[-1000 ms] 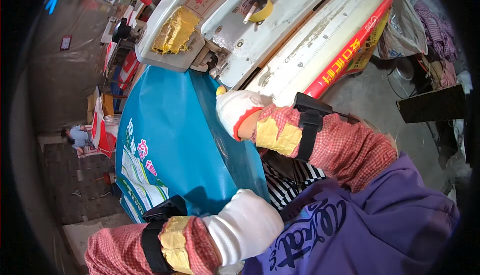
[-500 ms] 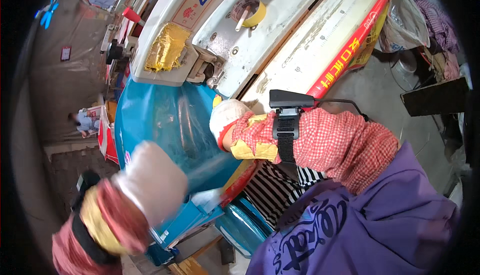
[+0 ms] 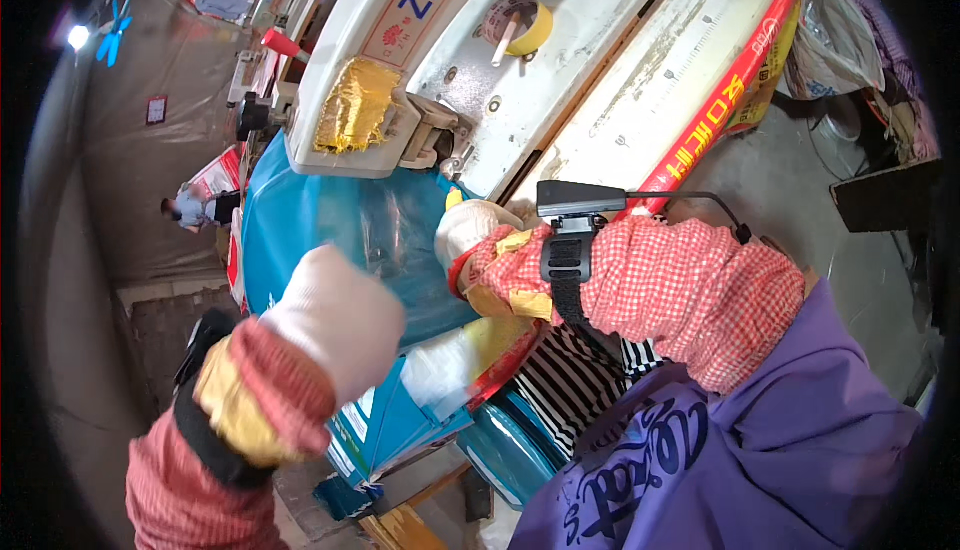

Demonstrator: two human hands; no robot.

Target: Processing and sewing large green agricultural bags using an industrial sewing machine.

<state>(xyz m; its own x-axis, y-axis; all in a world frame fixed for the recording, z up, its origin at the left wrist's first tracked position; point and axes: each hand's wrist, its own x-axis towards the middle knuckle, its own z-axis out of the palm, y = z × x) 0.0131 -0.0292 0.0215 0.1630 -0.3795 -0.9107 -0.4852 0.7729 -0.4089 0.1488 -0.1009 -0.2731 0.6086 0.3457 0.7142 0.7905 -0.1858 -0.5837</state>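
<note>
A glossy blue plastic sheet or bag [image 3: 285,210] spreads under the head of a white sewing-type machine [image 3: 360,10], its far edge by the metal foot [image 3: 435,135]. My right hand [image 3: 478,228], in a white glove with a yellow-covered fingertip, is closed at the plastic's edge just below that foot; most of its fingers are hidden. Over the near left part of the plastic is my left hand [image 3: 340,320], also white-gloved. Its fingers are turned away, so I cannot tell whether it grips the plastic.
A yellow tape roll [image 3: 530,30] with a pale stick in it lies on the machine bed. Below my hands stand blue printed packages [image 3: 400,430]. A dark board [image 3: 885,200] and a plastic sack [image 3: 825,40] are at right. Another person [image 3: 205,207] is far left.
My left hand has moved right and slightly up over the plastic. My right hand stays beside the machine foot. The whole view has shifted a little, moving the machine right in the picture.
</note>
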